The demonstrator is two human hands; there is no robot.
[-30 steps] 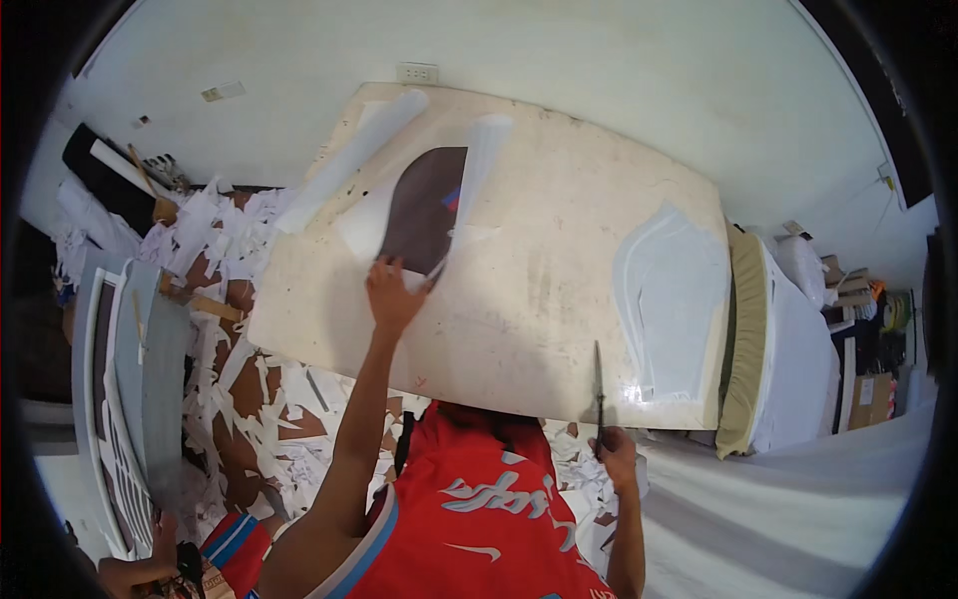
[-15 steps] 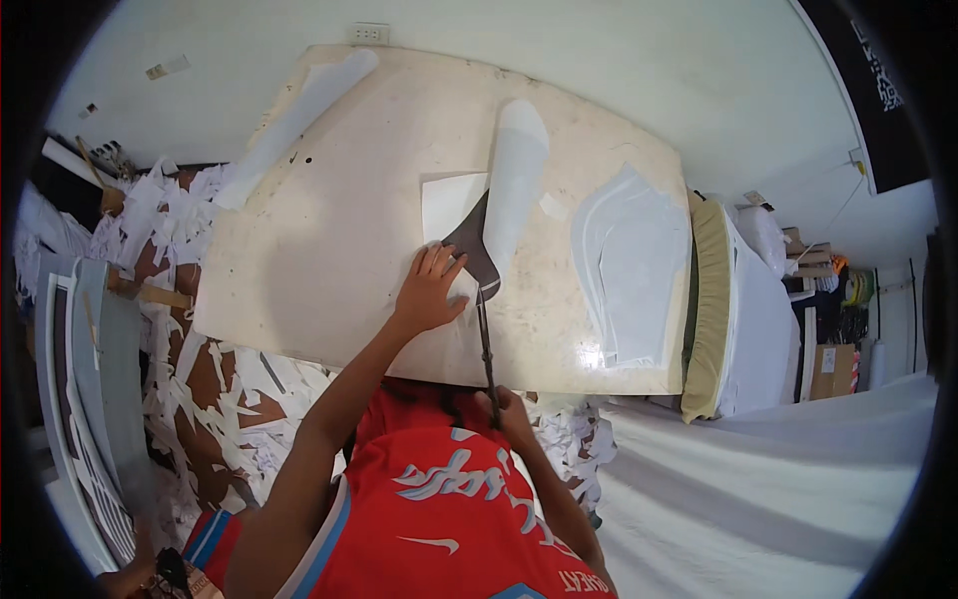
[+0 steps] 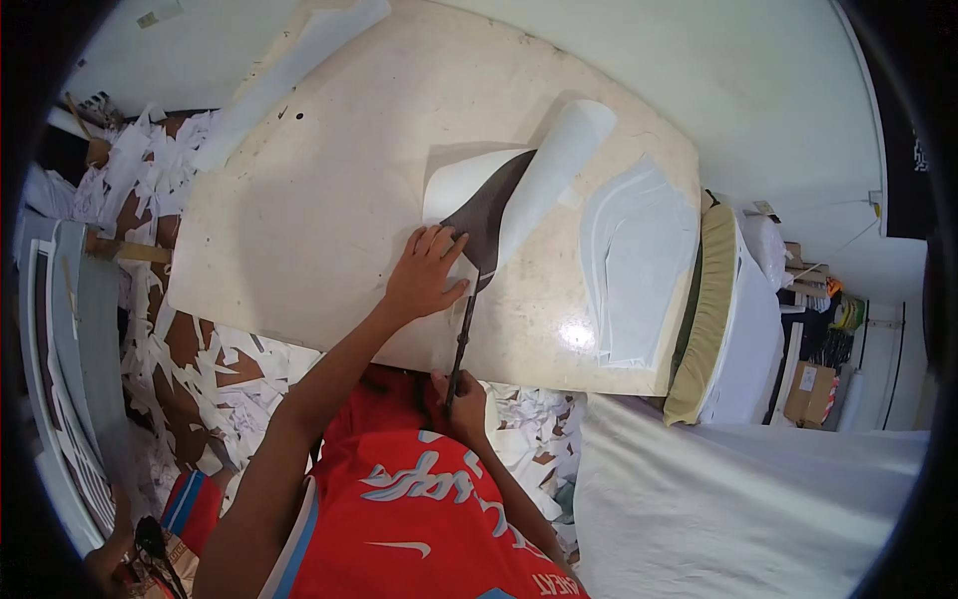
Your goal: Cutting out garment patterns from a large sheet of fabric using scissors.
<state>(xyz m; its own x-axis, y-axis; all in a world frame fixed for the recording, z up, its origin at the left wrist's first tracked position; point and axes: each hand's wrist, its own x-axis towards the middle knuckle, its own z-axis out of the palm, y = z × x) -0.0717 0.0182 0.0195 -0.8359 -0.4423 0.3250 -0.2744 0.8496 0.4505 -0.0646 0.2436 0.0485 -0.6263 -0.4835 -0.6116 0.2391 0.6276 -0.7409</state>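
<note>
On the table point(image 3: 329, 200), a dark brown curved pattern piece point(image 3: 494, 210) lies over a white sheet point(image 3: 454, 190). The sheet's right part curls up into a loose roll point(image 3: 564, 150). My left hand point(image 3: 424, 275) rests flat on the dark piece's left edge and the paper, fingers stretched out. Below the table's near edge, my right hand point(image 3: 463, 404) is closed round the handles of long dark scissors point(image 3: 463, 334). Their blades point away from me, and the tips reach the lower end of the dark piece. The fingers in the handles are partly hidden.
Several stacked white cut sheets point(image 3: 634, 260) lie at the table's right. Another rolled sheet point(image 3: 299, 60) lies at the far left. Paper scraps point(image 3: 239, 399) litter the floor. A cushion-like roll with a tan cover point(image 3: 707, 319) stands against the table's right edge.
The dark piece and white sheet have turned clockwise, their far ends swinging right. My right hand and the scissors have shifted left, the handles more than the tips. The view has also shifted.
</note>
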